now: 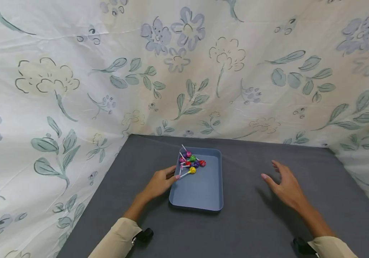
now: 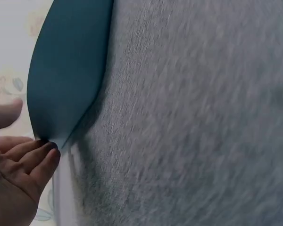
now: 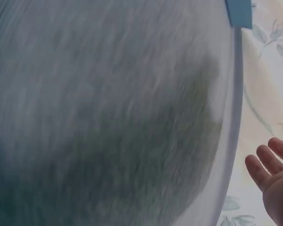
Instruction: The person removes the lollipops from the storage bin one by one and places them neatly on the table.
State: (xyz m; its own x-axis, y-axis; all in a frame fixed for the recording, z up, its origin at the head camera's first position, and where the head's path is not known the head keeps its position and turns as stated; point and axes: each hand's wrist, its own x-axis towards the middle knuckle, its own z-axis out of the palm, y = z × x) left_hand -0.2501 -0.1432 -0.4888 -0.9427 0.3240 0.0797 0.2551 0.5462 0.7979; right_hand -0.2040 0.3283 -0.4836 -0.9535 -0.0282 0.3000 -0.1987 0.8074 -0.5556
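A blue-grey rectangular tray (image 1: 203,190) lies on the dark cloth, left of the middle in the head view. Several wrapped lollipops (image 1: 192,158) in pink, green, red, purple and yellow are bunched in its upper left part, some sticks poking over the rim. My left hand (image 1: 160,182) holds the tray's left edge, thumb at the rim beside the yellow lollipop's (image 1: 192,170) stick. In the left wrist view, its fingers (image 2: 42,162) touch the outside of the tray wall (image 2: 68,70). My right hand (image 1: 284,186) hovers right of the tray, fingers spread, holding nothing.
A dark grey cloth (image 1: 245,222) covers the table. Behind it and along both sides hangs a white floral sheet (image 1: 113,43). Dark wrist straps (image 1: 143,234) sit at the beige sleeves (image 1: 116,240).
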